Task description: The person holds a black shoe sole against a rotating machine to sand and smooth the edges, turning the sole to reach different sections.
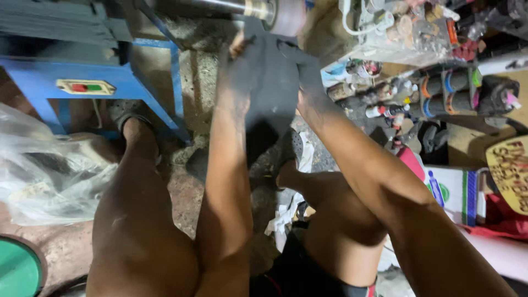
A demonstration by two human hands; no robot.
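Note:
Both my hands hold a dark grey shoe sole up against a spinning pale pink grinding wheel at the top of the view. My left hand grips the sole's left side, fingers blackened with dust. On the sole's right edge my right hand is closed. The wheel sits on a metal shaft that runs leftward from it. My bare legs and sandalled feet show below, over a rough concrete floor.
A blue metal machine frame with a red-and-green switch stands at the left. A clear plastic bag lies beside my left leg. Cluttered shelves of bottles, tubes and tape rolls fill the right. A green round lid is at bottom left.

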